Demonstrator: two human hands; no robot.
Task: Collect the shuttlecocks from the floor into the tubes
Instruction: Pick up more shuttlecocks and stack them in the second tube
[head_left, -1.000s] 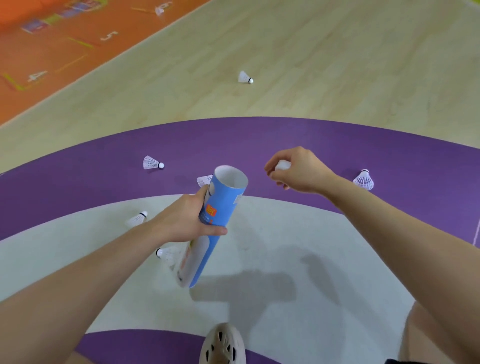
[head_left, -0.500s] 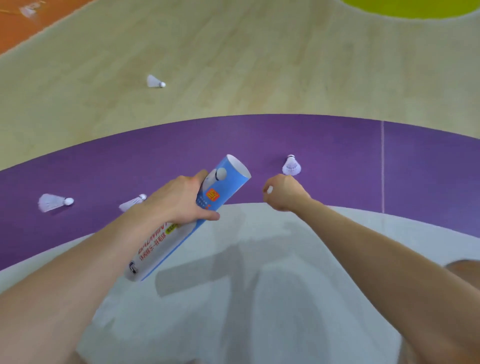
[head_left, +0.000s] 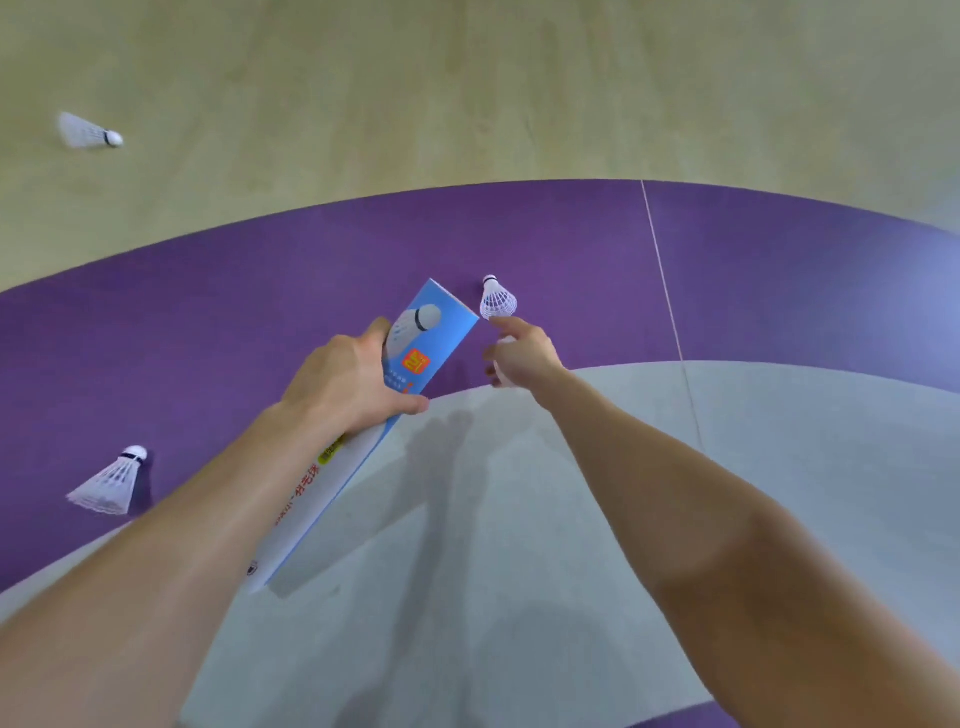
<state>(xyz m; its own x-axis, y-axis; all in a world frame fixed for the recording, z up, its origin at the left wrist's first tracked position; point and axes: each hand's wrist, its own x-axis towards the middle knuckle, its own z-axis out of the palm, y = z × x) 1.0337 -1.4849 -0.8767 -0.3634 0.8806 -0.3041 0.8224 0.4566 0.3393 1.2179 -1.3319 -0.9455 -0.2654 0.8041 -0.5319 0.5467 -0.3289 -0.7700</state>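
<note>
Holds tube (head_left: 363, 431) in left hand (head_left: 343, 384), far end slanting rightward; in right hand (head_left: 522, 358), just right of that end, held shuttlecock (head_left: 502, 375). Just beyond the forefinger, standing shuttlecock (head_left: 497, 300) on floor (head_left: 519, 104). Well left, near shuttlecock (head_left: 106, 483); farther back, far shuttlecock (head_left: 88, 132).

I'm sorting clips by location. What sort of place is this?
Probably an indoor sports hall: wood-look floor with a purple band, shuttlecocks lying about, and the left hand holding a tube.

A curved purple band (head_left: 208, 322), crossed by 1 thin line (head_left: 661, 270), separates wood boards (head_left: 467, 78) from grey flooring (head_left: 779, 467).
</note>
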